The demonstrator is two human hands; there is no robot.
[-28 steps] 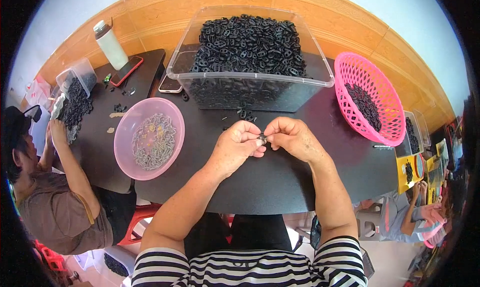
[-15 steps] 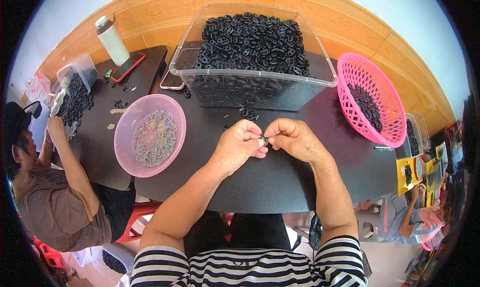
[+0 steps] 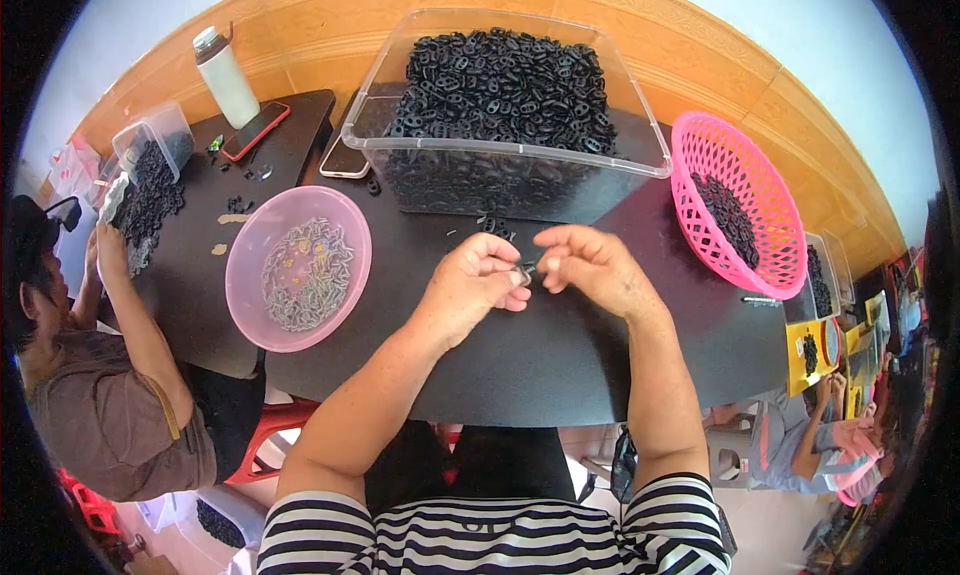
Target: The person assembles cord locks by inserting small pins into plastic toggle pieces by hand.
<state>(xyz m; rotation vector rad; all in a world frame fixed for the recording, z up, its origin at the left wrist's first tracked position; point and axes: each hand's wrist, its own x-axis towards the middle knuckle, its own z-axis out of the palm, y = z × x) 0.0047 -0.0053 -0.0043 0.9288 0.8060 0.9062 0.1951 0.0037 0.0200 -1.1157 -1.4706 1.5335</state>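
Over the table in front of me, my left hand pinches a small black plastic piece between thumb and fingers. Close by on its right, my right hand has its index finger lifted away from the thumb, and nothing shows in its grip. Whether its thumb tip touches the piece I cannot tell. Just beyond my hands lie several loose black pieces. A large clear bin behind them is heaped with black two-holed plastic pieces. To the left, a pink bowl contains small grey pieces.
A pink lattice basket with black pieces stands at the right. Back left are a white bottle, a red-edged phone and a second phone. A person works on the left beside a tipped clear container.
My right hand has parted slightly from the left, its index finger rising off the small piece. My left hand keeps its pinch. The view has shifted a little.
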